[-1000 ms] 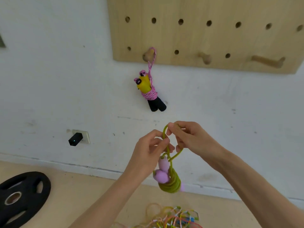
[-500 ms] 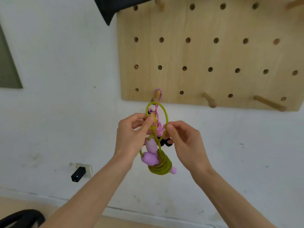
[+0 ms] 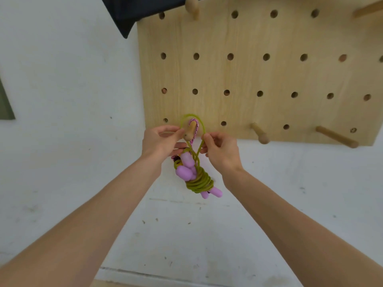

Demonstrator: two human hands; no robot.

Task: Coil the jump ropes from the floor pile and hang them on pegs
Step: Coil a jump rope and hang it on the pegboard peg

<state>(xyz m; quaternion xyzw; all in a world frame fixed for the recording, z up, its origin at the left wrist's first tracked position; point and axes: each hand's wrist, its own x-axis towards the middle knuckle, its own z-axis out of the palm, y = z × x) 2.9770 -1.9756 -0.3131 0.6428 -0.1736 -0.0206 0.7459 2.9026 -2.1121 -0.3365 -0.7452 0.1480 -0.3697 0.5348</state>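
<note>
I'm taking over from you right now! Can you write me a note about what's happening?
Left hand: pinches one side of the loop of the green rope.
Right hand: pinches the other side.
Loop is spread round the peg holding the pink rope; seated or not, can't tell.
Done: pink rope hung, green rope coiled.
Left: settle loop on peg, let go. Floor pile is out of view.

- Pegboard (image 3: pixel 259 75): on the wall, ahead of and above me.
- Peg (image 3: pixel 191 130): in the pegboard's bottom row, near its left edge; two further pegs (image 3: pixel 260 134) stand to its right.
- My left hand (image 3: pixel 161 141): just left of that peg; my right hand (image 3: pixel 221 150): just right of it.
- Coiled jump rope (image 3: pixel 199 180): hangs below the peg, between my wrists; each hand pinches one side of its loop, whose outline encloses the peg.
- Second rope (image 3: pixel 196 126): looped on the same peg, behind.
</note>
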